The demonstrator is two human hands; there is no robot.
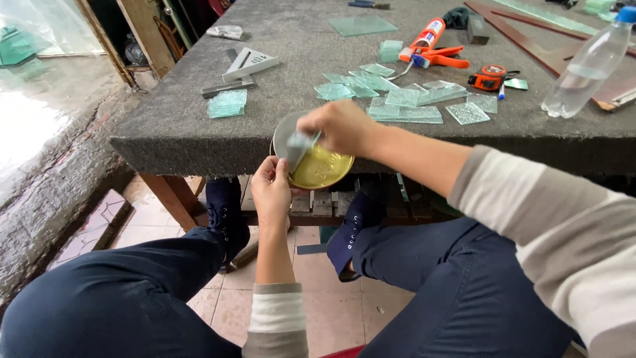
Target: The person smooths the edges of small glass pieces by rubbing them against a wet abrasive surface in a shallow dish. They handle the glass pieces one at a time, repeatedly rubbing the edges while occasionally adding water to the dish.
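Below, left hand (pixel 270 192) grips a round gold tin (pixel 323 167); right hand (pixel 339 127) fingers pinch a glass piece (pixel 298 147).

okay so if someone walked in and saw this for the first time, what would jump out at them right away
Most likely the round golden tin at the near edge of the grey table: the left hand steadies it from below while the right hand holds a small pale piece against it. Just beyond lies a scatter of greenish glass pieces, with an orange caulking gun behind and a clear plastic bottle at the far right.
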